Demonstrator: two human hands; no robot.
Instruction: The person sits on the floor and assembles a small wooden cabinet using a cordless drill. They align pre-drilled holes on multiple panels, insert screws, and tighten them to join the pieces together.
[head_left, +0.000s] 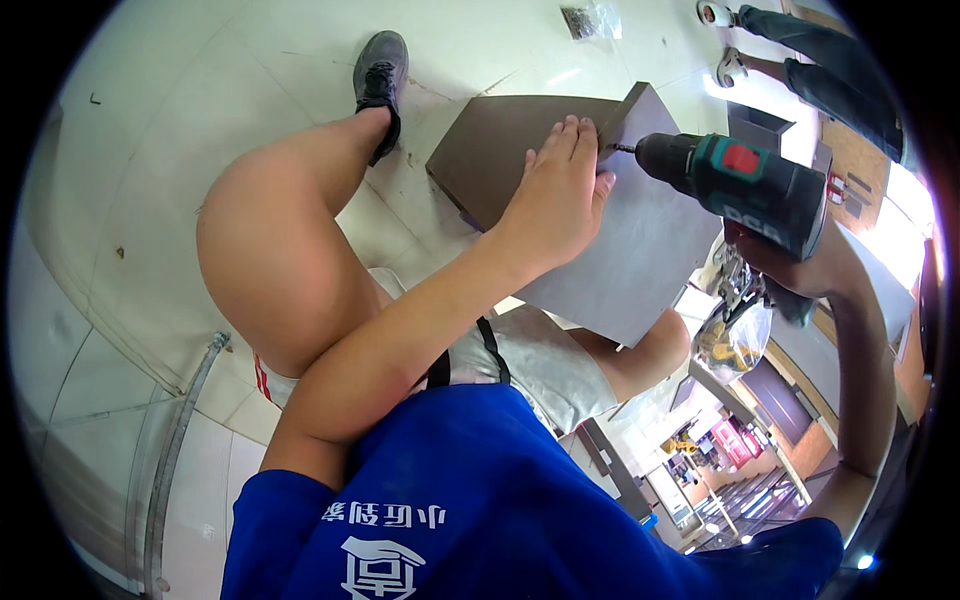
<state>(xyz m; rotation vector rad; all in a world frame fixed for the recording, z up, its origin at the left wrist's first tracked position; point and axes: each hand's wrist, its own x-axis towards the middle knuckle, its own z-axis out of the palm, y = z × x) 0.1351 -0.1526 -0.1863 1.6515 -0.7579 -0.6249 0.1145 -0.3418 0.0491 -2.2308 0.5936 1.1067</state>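
My right hand [790, 262] grips a black and green cordless drill [735, 165] with a red patch on its body. The drill's bit meets the face of a grey-brown panel [628, 245] close to its upper edge. This panel joins a second brown panel [500, 150] at a corner, like part of a cabinet box, tilted between my legs. Fingers stretched out, my left hand [555, 205] lies flat against the panels at that corner, just left of the bit. The drill's handle is mostly hidden by my right hand.
A clear plastic bag with small dark parts [590, 22] lies on the tiled floor. Another person's legs [830, 65] stand at the upper right. A clear bag of yellow items [733, 340] and metal hardware sit right of my knee. A metal rail [180, 450] runs at lower left.
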